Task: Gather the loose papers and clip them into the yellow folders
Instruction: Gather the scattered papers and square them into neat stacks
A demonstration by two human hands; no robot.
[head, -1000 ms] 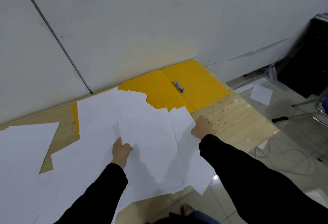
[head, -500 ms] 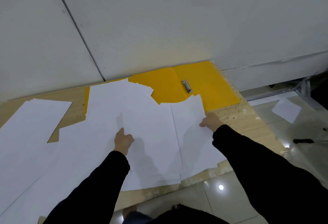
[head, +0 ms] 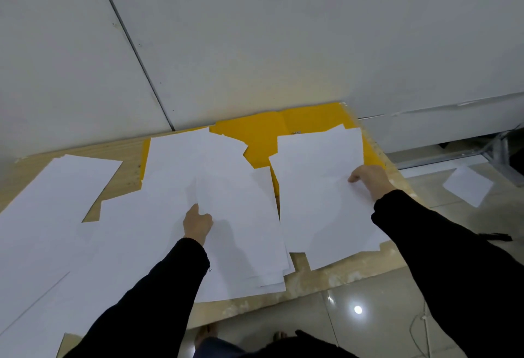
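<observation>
**2 hands on 2 batches of paper, folder half buried**

At 9 o'clock in the view, loose papers (head: 51,202) lie flat and overlapping on the wooden desk (head: 119,149). Nearer the centre is a middle pile (head: 175,176) of fanned white sheets. The left hand (head: 197,223) comes in from 6 o'clock in a black sleeve (head: 158,287), with the forearm angled toward 12. Its thumb points up along the left edge of the top sheet (head: 241,216). The fingers curl under that edge and pinch it, hidden by the paper past the knuckles.

At 1 o'clock from this hand the yellow folder (head: 255,134) lies open against the wall (head: 283,46). It is mostly covered: only its far strip and a wedge between the 2 batches show, with a bit of its metal clip (head: 296,132) above the paper.

At 3 o'clock from the left hand, the right stack (head: 312,202) covers the folder's right half. The right hand (head: 368,179) reaches in from 4 o'clock, knuckles up. Its fingers are pressed together and curled over the stack's right edge, gripping it.

At 3 o'clock in the view, 1 sheet (head: 467,185) lies on the tiled floor (head: 368,315).
</observation>
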